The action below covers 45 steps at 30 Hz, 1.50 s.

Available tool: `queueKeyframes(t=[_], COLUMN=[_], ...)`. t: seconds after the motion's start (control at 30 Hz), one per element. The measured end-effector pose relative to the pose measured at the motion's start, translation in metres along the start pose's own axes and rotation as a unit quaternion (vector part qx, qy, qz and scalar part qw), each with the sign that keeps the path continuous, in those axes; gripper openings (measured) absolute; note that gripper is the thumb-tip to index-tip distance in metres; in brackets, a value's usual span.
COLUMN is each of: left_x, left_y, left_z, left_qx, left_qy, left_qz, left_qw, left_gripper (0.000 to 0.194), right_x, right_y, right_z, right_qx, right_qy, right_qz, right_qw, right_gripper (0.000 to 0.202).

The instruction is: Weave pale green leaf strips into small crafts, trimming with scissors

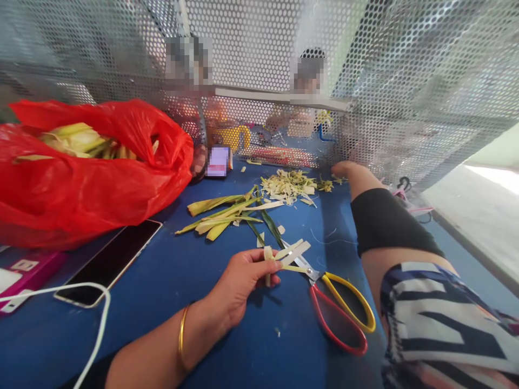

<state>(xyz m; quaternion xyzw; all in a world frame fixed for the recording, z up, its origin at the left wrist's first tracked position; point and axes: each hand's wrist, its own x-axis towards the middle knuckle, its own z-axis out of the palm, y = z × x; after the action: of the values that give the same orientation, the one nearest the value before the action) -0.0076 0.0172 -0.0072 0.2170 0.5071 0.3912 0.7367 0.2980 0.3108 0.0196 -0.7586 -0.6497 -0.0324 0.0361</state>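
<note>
Pale husk strips (298, 249) are pinched between the thumb and fingers of my left hand (259, 268), above the blue table (227, 346). Just right of it lie scissors (343, 308) with one yellow and one red handle, their blades spread under the strips. My right arm stretches forward along the table's right side; my right hand (344, 168) is at the mesh, small, with its fingers not clearly visible. Near it is a heap of cut husk scraps (290, 186). Longer yellow-green husks (221, 219) lie behind my left hand.
A red plastic bag (81, 189) of husks fills the left, beside a dark phone (117, 259), a white cable (103, 324) and a magenta box (32, 275). A lit phone (218, 161) stands near the perforated metal mesh (251, 54). People are visible behind it.
</note>
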Motion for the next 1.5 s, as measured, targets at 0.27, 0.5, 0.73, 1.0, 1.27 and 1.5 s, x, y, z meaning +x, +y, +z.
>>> queueKeyframes(t=[0.27, 0.5, 0.73, 1.0, 1.27, 1.5], left_x=[0.0, 0.0, 0.001, 0.0, -0.011, -0.011], left_y=[0.0, 0.001, -0.001, 0.003, 0.013, 0.005], left_z=[-0.001, -0.001, -0.002, -0.004, -0.006, -0.005], left_qx=[0.001, -0.009, -0.004, -0.003, -0.023, -0.022], left_qy=[-0.01, -0.012, -0.022, -0.015, -0.04, -0.06], left_qz=[0.005, 0.007, 0.019, 0.036, 0.073, 0.109], left_qw=[1.0, 1.0, 1.0, 0.999, 0.996, 0.992], left_gripper=[0.015, 0.011, 0.011, 0.012, 0.01, 0.011], right_x=[0.002, -0.002, -0.026, -0.067, -0.206, -0.33], right_y=[-0.015, -0.019, -0.033, -0.084, -0.09, -0.104], right_z=[0.006, 0.008, 0.002, -0.026, -0.058, -0.025], right_qx=[-0.103, -0.143, -0.122, -0.024, 0.257, 0.451], right_qy=[-0.13, -0.146, -0.106, -0.05, 0.15, 0.096], right_qz=[0.065, 0.047, 0.013, -0.07, -0.145, -0.084], right_qw=[0.984, 0.978, 0.987, 0.996, 0.944, 0.883], right_gripper=[0.029, 0.033, 0.035, 0.027, 0.025, 0.036])
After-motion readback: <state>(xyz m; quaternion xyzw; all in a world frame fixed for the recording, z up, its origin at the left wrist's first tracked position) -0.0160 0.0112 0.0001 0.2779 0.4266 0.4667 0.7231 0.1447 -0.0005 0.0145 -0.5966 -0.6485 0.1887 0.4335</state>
